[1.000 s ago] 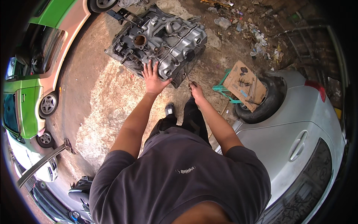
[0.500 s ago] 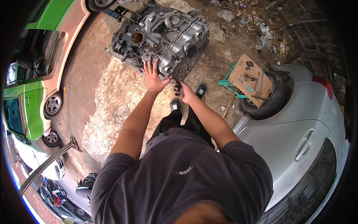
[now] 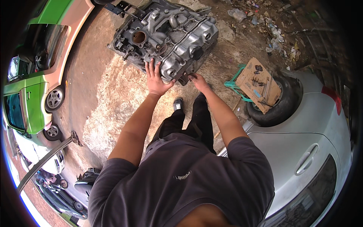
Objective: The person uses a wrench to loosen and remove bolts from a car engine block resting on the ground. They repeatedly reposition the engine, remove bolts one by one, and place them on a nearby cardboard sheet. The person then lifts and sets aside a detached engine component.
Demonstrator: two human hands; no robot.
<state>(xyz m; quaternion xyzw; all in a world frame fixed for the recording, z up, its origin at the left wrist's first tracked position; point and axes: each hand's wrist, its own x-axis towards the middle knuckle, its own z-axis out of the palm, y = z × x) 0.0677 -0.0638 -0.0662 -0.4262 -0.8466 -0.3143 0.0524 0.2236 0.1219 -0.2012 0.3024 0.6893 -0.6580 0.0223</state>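
A large grey metal car engine (image 3: pixel 177 41) stands in front of me, with a round throttle opening on its upper left. My left hand (image 3: pixel 157 81) lies spread on the engine's near corner, fingers stretched over the metal cover. Just to the right, my right hand (image 3: pixel 198 81) reaches to the engine's near lower side. Its fingers are bent together at a dark edge there; what they pinch, if anything, is too small and hidden to name.
At right, a board with small dark metal parts (image 3: pixel 259 81) rests by a green stool (image 3: pixel 235 84) and a loose tyre (image 3: pixel 291 98). A silver car (image 3: pixel 295 136) stands beside me. Green-and-pink vehicle (image 3: pixel 34 90) at left; litter (image 3: pixel 276 38) lies at the far right.
My right hand has moved right and slightly up, to the engine's lower side; the dark metal piece that hung at it no longer shows. My left hand stays on the engine.
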